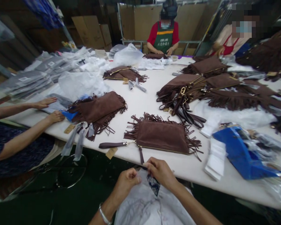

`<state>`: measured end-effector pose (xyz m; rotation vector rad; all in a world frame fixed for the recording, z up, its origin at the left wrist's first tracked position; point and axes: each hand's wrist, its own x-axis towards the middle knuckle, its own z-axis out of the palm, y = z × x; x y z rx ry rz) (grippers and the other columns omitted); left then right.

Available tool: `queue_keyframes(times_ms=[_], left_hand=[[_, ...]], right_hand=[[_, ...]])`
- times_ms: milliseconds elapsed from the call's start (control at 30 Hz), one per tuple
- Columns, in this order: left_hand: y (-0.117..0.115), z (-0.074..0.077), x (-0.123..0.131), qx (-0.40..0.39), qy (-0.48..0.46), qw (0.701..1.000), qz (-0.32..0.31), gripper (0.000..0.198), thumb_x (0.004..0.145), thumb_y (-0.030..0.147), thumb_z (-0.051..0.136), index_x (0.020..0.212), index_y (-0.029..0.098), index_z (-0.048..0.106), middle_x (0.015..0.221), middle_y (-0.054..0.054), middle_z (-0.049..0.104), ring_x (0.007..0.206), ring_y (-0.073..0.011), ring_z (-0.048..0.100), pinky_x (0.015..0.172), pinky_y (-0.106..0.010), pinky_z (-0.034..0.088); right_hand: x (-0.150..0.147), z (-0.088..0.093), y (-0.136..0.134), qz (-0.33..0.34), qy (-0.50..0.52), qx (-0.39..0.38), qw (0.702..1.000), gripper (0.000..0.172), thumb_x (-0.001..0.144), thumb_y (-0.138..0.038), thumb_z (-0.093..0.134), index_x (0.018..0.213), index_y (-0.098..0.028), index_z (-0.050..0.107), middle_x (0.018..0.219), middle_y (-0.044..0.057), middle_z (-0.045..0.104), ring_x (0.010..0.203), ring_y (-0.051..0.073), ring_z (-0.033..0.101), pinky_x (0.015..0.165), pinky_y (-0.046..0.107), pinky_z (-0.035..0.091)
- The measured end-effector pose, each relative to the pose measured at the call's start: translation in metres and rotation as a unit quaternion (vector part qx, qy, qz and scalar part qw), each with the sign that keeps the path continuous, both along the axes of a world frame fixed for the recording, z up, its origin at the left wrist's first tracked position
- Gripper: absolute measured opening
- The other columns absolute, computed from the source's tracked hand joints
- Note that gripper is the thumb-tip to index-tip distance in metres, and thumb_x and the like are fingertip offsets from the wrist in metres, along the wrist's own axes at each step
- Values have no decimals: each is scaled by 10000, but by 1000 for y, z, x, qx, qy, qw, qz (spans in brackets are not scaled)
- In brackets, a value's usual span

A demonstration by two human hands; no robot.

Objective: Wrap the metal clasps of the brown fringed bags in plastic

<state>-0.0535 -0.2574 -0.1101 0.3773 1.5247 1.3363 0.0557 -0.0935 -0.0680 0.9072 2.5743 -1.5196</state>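
A brown fringed clutch bag (pixel 162 136) lies flat on the table in front of me, its zip edge toward me. Its wrist strap (pixel 112 145) and a tan tag (pixel 111 153) reach out to the left, and a short zip-pull strap (pixel 141 155) hangs over the table edge. Just below that strap's end, my right hand (pixel 161 172) is closed in a pinch; what it grips is too small to tell. My left hand (pixel 127 181), also pinched closed, is beside it over the pale cloth on my lap (pixel 140 206). A dark patterned piece (pixel 153 185) shows under my right hand.
At left, a co-worker's hands (pixel 54 116) rest near another fringed bag (pixel 98 107). More brown bags (pixel 181 86) are piled at right. White packets (pixel 216 159) and a blue bin (pixel 241 156) stand at front right. Two people work across the table.
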Motion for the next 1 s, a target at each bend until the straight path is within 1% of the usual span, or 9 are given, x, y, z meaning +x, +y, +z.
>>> queue_keyframes(times_ms=[100, 200, 333, 400, 500, 600, 700, 800, 1000], left_hand=[[-14, -6, -9, -37, 93, 995, 15, 275, 720, 380, 677, 622, 150, 563, 571, 46, 479, 577, -113, 414, 565, -234, 289], [-25, -8, -14, -49, 132, 990, 27, 233, 783, 354, 603, 663, 155, 585, 606, 43, 485, 609, -122, 423, 592, -237, 305], [-35, -12, -18, -54, 146, 987, 49, 213, 802, 352, 581, 698, 167, 597, 634, 42, 491, 628, -128, 435, 591, -229, 315], [-37, -15, -20, -53, 157, 985, 54, 203, 802, 344, 582, 697, 172, 604, 647, 36, 510, 646, -136, 455, 605, -228, 330], [-39, -17, -22, -48, 176, 982, 48, 186, 806, 322, 576, 700, 175, 616, 675, 23, 549, 681, -151, 495, 641, -234, 356], [-36, -15, -23, -38, 183, 982, 36, 188, 815, 325, 570, 714, 177, 627, 706, 9, 580, 712, -165, 520, 677, -247, 375], [-32, -14, -23, -32, 177, 983, 31, 194, 810, 333, 574, 712, 176, 632, 697, 5, 581, 705, -168, 516, 674, -250, 380], [-27, -15, -23, -27, 149, 988, 34, 181, 792, 333, 590, 723, 173, 637, 687, 7, 583, 687, -165, 511, 653, -246, 381], [-21, -16, -22, -22, 97, 994, 38, 187, 777, 345, 614, 733, 165, 641, 687, 9, 588, 662, -148, 497, 622, -235, 377]], right_hand=[[-26, -1, 4, -13, -54, 173, 983, 250, 906, -414, 494, 854, -201, 613, 755, 55, 696, 719, 196, 642, 628, 263, 377], [-49, -5, 0, 8, -113, 232, 966, 224, 862, -371, 567, 946, -165, 590, 873, 127, 705, 809, 239, 655, 666, 287, 389], [-66, -16, 3, -26, -121, 106, 987, 112, 770, -271, 638, 801, -169, 604, 836, 125, 693, 839, 252, 639, 676, 295, 393], [-69, -21, 10, -28, -123, 22, 992, 148, 733, -288, 664, 667, -183, 583, 658, 65, 657, 681, 210, 625, 600, 273, 391], [-68, -22, 19, -8, -138, -67, 988, 262, 759, -373, 638, 601, -193, 534, 466, -15, 541, 434, 123, 504, 467, 234, 364], [-64, -17, 16, -36, -106, -223, 968, 336, 739, -466, 658, 629, -192, 497, 471, -43, 518, 396, 76, 432, 415, 195, 343], [-61, -14, 9, -87, -47, -365, 926, 437, 626, -523, 754, 636, -185, 477, 524, -43, 546, 403, 49, 405, 381, 167, 293], [-60, -15, 5, -106, -19, -387, 916, 470, 594, -530, 782, 637, -178, 473, 578, -31, 581, 411, 37, 406, 363, 157, 262], [-60, -22, 0, -119, 2, -372, 921, 458, 618, -539, 761, 651, -182, 477, 571, -39, 580, 395, 41, 398, 348, 160, 279]])
